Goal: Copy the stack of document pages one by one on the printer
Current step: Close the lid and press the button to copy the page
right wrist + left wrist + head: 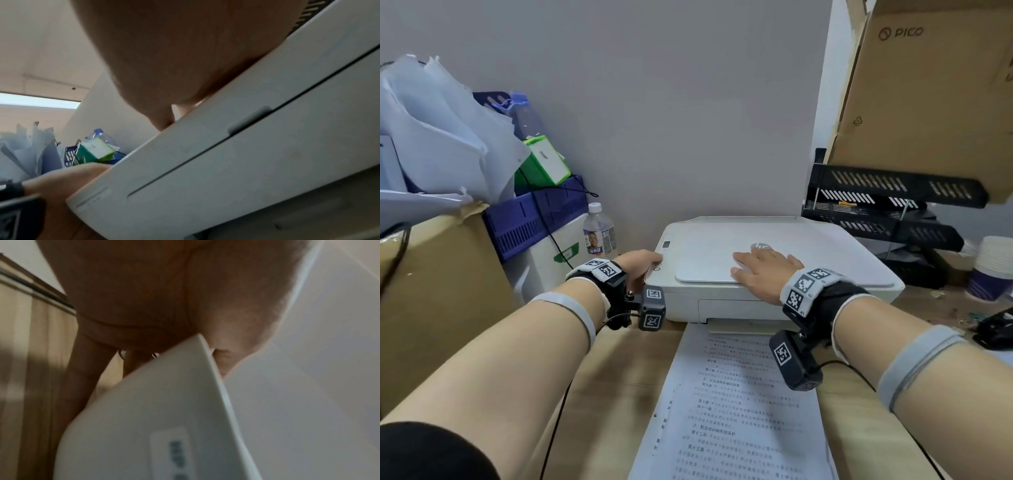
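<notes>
The white printer sits at the back of the wooden table with its lid down. My right hand lies flat on the lid with straight fingers; the right wrist view shows its palm on the printer's top edge. My left hand is at the printer's front left corner by the control buttons. In the left wrist view its thumb lies over the panel and its fingers run down the side. A stack of printed pages lies on the table in front of the printer.
Left of the printer stand a water bottle, a purple crate and a cardboard box piled with papers. On the right are black file trays, a large tilted carton, stacked paper cups and a dark object.
</notes>
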